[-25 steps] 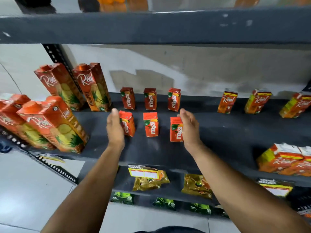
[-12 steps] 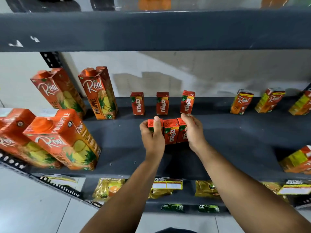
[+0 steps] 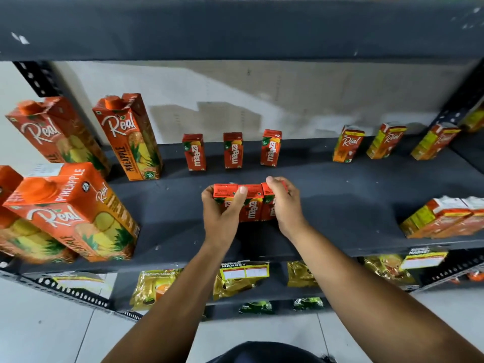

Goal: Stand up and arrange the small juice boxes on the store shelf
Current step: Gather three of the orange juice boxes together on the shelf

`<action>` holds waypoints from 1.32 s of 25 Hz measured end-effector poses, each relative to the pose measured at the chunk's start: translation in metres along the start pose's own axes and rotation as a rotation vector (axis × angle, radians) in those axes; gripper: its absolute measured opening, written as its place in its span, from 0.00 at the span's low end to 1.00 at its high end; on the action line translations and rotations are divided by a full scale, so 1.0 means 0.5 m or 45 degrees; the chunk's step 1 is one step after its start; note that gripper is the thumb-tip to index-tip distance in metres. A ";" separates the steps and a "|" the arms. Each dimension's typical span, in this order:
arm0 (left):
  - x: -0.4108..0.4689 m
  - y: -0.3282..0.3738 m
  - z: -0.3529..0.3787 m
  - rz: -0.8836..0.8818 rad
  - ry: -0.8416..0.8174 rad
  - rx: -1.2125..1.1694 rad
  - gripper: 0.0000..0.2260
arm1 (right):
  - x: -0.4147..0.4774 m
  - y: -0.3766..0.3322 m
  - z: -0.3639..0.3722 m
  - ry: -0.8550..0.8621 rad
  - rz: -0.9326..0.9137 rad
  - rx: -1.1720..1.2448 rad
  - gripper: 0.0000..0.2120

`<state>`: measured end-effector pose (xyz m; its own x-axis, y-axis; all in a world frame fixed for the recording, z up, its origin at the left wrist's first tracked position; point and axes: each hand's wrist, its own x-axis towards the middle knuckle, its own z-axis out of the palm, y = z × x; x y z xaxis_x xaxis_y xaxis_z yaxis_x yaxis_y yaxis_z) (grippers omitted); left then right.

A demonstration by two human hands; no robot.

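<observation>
Three small red Maaza juice boxes (image 3: 252,203) stand pressed side by side in the middle of the dark grey shelf (image 3: 340,205). My left hand (image 3: 222,213) grips the left end of the trio, thumb over the top. My right hand (image 3: 284,203) clasps the right end and hides most of the right box. Behind them three more small Maaza boxes (image 3: 233,150) stand apart in a row near the back wall.
Tall Real pineapple cartons (image 3: 131,137) stand at the back left, and others (image 3: 70,210) lean at the front left. Small Real boxes (image 3: 348,145) line the back right, with more (image 3: 445,218) at the front right. Foil packets (image 3: 154,286) fill the lower shelf.
One second ago the front three boxes stood apart between my flat hands. My hands have since closed in, pushed them together, and now hold them as one block.
</observation>
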<state>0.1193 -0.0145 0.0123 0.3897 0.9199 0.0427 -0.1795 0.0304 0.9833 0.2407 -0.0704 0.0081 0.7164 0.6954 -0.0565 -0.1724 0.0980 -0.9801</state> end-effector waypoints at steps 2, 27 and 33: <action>-0.018 0.001 -0.005 -0.016 -0.012 0.021 0.18 | -0.015 -0.003 -0.006 -0.002 0.000 -0.005 0.11; -0.059 0.003 -0.021 -0.077 -0.129 -0.034 0.15 | -0.041 0.019 -0.039 -0.146 -0.086 -0.035 0.22; 0.022 -0.005 -0.116 -0.111 -0.505 0.260 0.35 | -0.020 0.019 -0.088 -0.487 0.052 -0.362 0.35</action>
<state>0.0714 0.0183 0.0000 0.7183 0.6955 -0.0168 0.0361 -0.0131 0.9993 0.2614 -0.1077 -0.0088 0.4038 0.9118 -0.0746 0.0349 -0.0969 -0.9947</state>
